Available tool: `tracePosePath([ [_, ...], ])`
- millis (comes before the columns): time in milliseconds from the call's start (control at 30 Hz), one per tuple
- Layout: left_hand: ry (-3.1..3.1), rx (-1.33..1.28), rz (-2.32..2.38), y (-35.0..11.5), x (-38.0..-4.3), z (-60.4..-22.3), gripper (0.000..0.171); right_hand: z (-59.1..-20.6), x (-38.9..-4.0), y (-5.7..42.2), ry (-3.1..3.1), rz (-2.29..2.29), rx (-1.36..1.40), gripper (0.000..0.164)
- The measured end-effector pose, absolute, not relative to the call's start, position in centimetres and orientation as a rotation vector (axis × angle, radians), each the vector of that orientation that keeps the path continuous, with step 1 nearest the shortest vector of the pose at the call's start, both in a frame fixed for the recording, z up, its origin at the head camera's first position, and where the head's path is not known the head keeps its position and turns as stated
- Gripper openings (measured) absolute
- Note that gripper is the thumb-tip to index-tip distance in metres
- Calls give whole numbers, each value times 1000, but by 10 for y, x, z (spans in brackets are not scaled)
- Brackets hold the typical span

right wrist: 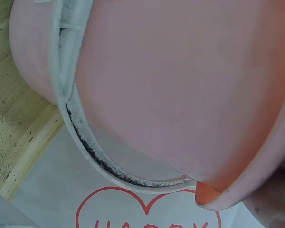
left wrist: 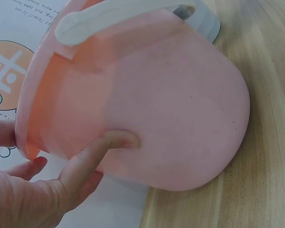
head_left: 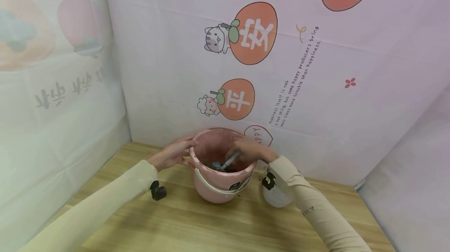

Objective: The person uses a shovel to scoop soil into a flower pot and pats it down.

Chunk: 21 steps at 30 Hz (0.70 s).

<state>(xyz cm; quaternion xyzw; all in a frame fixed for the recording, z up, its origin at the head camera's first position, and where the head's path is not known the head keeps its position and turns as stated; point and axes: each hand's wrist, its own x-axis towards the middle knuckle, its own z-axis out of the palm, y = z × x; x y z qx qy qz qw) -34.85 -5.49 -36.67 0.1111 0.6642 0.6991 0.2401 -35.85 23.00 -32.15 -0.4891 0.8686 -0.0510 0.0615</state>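
Note:
A pink bucket [head_left: 212, 191] stands on the wooden table, with dark soil [head_left: 211, 165] at its bottom. My left hand [head_left: 171, 154] grips the left side of its rim. In the left wrist view, fingers [left wrist: 118, 139] press against the bucket's outer wall [left wrist: 180, 104]. Reaching over the right rim, my right hand [head_left: 250, 149] holds the light-blue handle of a small shovel [head_left: 230, 160] whose blade dips into the soil. The right wrist view mostly shows the bucket's outside [right wrist: 175, 85], with the right hand largely hidden behind the rim.
A white bail handle [head_left: 208, 184] hangs down the bucket's front. To the right, partly behind the right forearm, is a small whitish container [head_left: 275, 198]. Bits of soil lie on the table [head_left: 168, 224]. A printed cloth wall [head_left: 168, 68] rises close behind the bucket.

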Motion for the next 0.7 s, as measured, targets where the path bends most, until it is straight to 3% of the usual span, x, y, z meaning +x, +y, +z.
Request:
tracePosePath([
  [433, 1805, 323, 1944, -55, -348, -373, 62, -315, -362, 233, 2549, -200, -1410, 22],
  [700, 1820, 320, 1943, -54, -347, -371, 61, -317, -373, 243, 2477, -305, -1575, 17],
])
